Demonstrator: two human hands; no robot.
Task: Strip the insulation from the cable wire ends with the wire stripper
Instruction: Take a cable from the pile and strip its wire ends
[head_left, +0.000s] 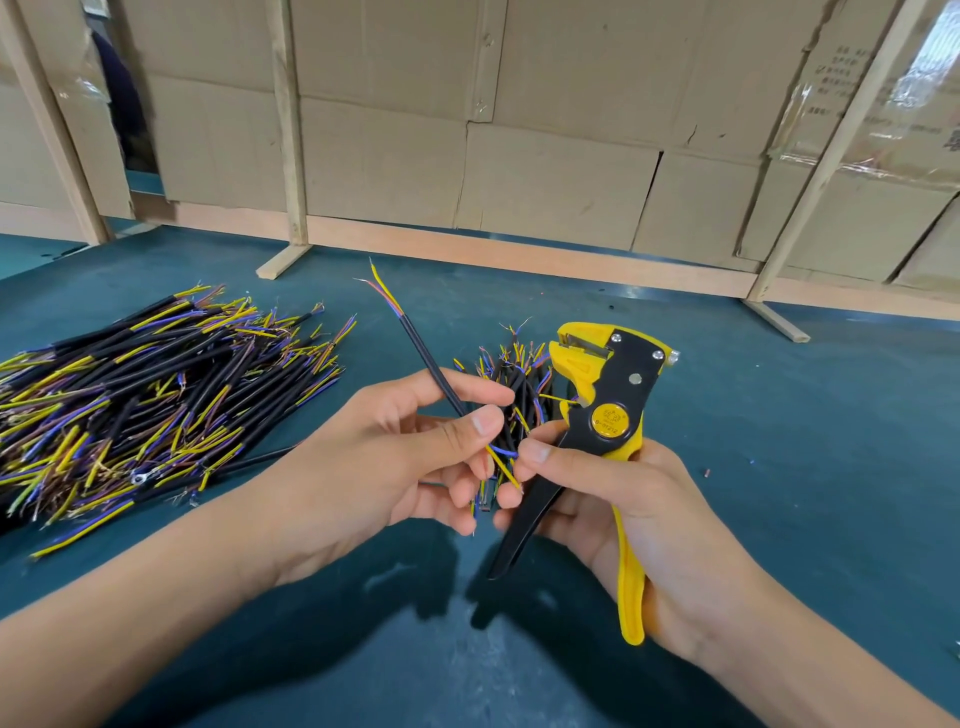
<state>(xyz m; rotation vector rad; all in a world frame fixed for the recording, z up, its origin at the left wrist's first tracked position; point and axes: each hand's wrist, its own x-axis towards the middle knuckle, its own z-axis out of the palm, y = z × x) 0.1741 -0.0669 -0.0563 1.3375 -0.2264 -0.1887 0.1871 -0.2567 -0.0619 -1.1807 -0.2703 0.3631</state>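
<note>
Cable pile (156, 395) cut off at left edge; wire stripper (605, 415) handles partly hidden by right hand (634, 509).

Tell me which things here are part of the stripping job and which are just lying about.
In the job: cable pinched in the left hand; wire stripper held in the right hand; small cable bundle; big cable pile.

Lying about: cardboard boxes; wooden frame; insulation scraps.

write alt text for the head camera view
A left hand pinches a black cable while the right hand holds a yellow-and-black wire stripper over a teal table; a cable pile lies left.
</note>
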